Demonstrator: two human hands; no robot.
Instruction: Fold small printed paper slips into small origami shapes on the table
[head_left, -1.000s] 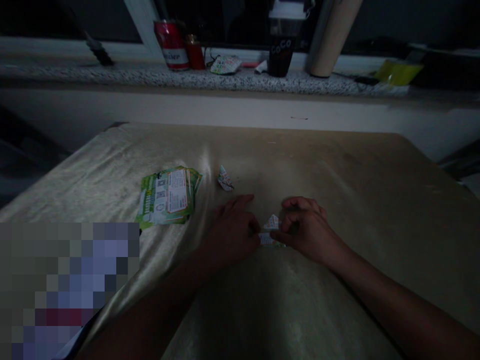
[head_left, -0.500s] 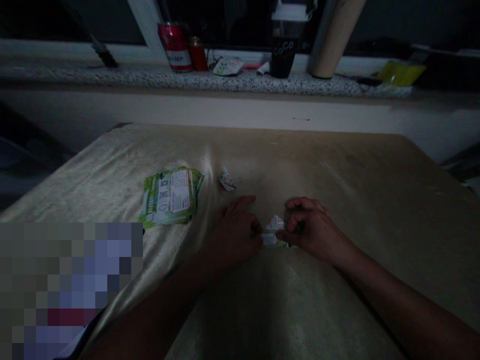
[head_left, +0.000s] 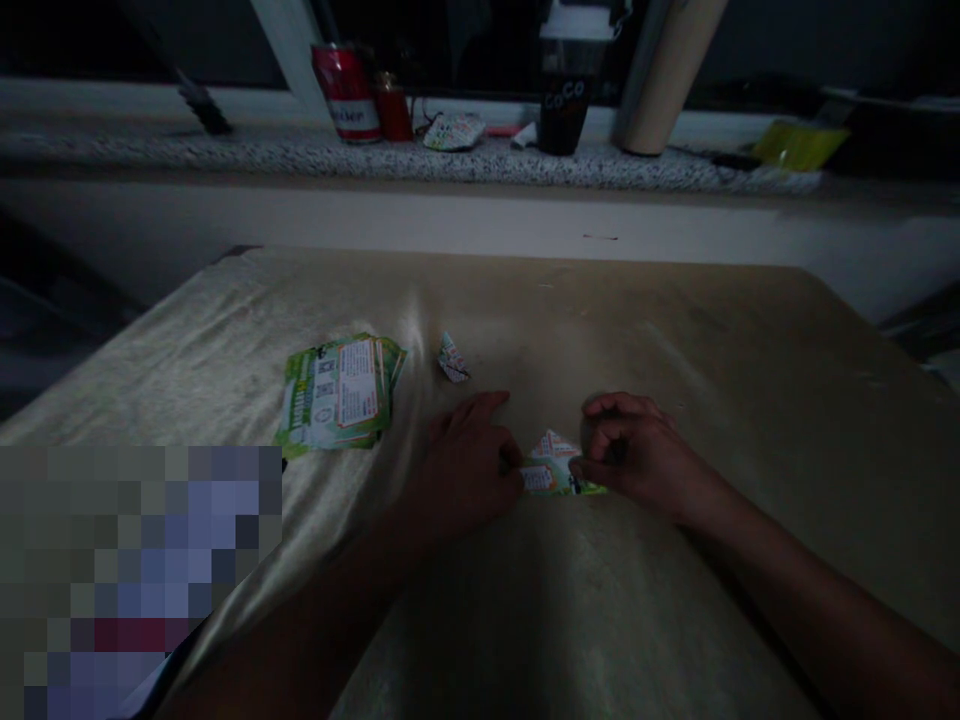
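Note:
A partly folded piece of green and white printed paper [head_left: 555,474] lies flat on the covered table [head_left: 675,330], with a triangular peak on its far side. My left hand [head_left: 472,460] holds its left end down between thumb and curled index finger; the other fingers stretch forward. On the right end, my right hand [head_left: 630,450] pinches the paper's edge with thumb and bent forefinger. A small folded paper shape [head_left: 452,358] stands beyond my left hand. Further left is a stack of green printed sheets [head_left: 337,395].
Along the granite sill [head_left: 262,150] stand a red can [head_left: 346,95], a small orange-red container [head_left: 392,108], crumpled paper [head_left: 454,131], a dark lidded cup [head_left: 566,100], a tan cylinder [head_left: 671,80] and a yellow packet [head_left: 801,145]. A pixelated patch covers the lower left.
My right hand has slid slightly right along the paper, uncovering more of its middle and right part. My left hand stays on the left end.

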